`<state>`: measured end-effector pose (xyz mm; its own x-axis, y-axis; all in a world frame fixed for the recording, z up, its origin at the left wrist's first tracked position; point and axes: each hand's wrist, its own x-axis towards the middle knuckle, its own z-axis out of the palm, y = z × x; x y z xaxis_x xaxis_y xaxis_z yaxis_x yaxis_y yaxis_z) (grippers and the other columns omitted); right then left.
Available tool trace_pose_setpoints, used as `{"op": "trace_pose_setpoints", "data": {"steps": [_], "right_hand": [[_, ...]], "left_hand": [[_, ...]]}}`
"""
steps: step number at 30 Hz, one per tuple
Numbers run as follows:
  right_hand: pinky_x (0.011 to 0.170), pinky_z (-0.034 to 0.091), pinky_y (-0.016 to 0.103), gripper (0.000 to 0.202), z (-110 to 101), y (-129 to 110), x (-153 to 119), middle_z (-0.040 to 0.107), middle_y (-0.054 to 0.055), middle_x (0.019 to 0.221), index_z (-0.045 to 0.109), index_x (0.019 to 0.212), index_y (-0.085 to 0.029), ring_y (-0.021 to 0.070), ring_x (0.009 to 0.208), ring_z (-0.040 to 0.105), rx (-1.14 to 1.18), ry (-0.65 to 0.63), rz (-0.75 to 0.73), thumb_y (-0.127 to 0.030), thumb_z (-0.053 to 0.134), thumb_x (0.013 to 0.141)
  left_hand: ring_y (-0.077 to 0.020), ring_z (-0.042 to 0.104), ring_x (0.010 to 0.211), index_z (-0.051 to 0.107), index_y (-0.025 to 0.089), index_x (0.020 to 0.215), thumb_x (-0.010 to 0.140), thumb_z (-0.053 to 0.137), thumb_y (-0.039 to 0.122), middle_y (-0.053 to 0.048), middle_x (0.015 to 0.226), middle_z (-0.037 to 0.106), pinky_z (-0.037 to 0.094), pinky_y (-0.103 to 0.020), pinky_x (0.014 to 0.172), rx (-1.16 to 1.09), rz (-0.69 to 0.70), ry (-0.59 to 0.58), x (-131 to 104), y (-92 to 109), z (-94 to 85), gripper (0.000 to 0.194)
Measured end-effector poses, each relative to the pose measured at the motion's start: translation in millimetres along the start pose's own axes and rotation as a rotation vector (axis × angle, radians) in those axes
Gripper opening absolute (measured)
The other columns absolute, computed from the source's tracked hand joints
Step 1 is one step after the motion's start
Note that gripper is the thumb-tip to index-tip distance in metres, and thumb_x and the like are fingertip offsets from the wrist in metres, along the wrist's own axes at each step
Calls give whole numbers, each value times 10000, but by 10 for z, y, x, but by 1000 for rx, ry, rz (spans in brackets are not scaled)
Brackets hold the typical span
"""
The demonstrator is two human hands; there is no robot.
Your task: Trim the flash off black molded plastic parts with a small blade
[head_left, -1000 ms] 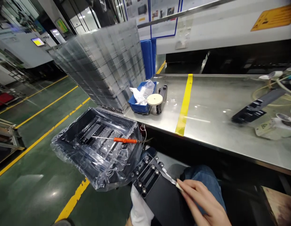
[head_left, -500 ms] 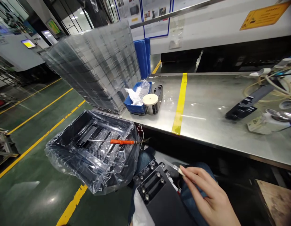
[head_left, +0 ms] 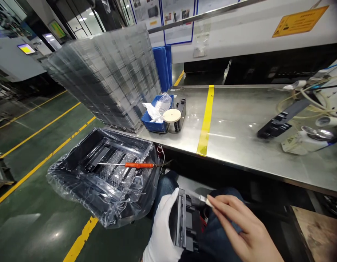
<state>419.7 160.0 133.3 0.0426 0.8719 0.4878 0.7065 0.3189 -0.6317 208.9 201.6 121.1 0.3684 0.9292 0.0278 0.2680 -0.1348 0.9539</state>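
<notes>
We are gripping black part [head_left: 186, 222] on edge over lap with gloved left hand [head_left: 161, 227]. Bare right hand [head_left: 239, 227] is pinching small blade [head_left: 203, 199] beside part's top. Bag-lined black bin [head_left: 103, 174] is sitting left, orange-handled screwdriver [head_left: 130, 165] lying across it. Beyond, tabletop [head_left: 239, 123] is carrying blue tray [head_left: 155, 118], clear tray stack [head_left: 108, 76].

L hand [head_left: 161, 233], in a white glove, is reaching up from the bottom edge, fingers [head_left: 168, 203] wrapping closed, palm facing right. R hand [head_left: 242, 233], bare, is pinching w/ thumb and forefinger, wrist angling in from lower right.
</notes>
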Motion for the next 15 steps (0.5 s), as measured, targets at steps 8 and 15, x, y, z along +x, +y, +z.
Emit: {"op": "trace_pose_setpoints", "data": {"steps": [8, 15], "right_hand": [[605, 545, 199, 353, 7, 57, 8, 658, 22, 683, 724, 823, -196, 138, 647, 648, 405, -181, 391, -457, 536, 970], [425, 196, 207, 643, 140, -9, 26, 300, -76, 502, 587, 625, -157, 60, 463, 244, 802, -500, 628, -730, 475, 895]], "left_hand": [[-370, 472, 1292, 644, 301, 1311, 762, 726, 452, -91, 1345, 589, 302, -426, 1178, -192, -202, -156, 1, 84, -127, 575], [-332, 559, 1201, 669, 313, 1274, 806, 676, 505, -77, 1238, 661, 357, -419, 1138, -337, -196, -229, -59, 310, -188, 506]]}}
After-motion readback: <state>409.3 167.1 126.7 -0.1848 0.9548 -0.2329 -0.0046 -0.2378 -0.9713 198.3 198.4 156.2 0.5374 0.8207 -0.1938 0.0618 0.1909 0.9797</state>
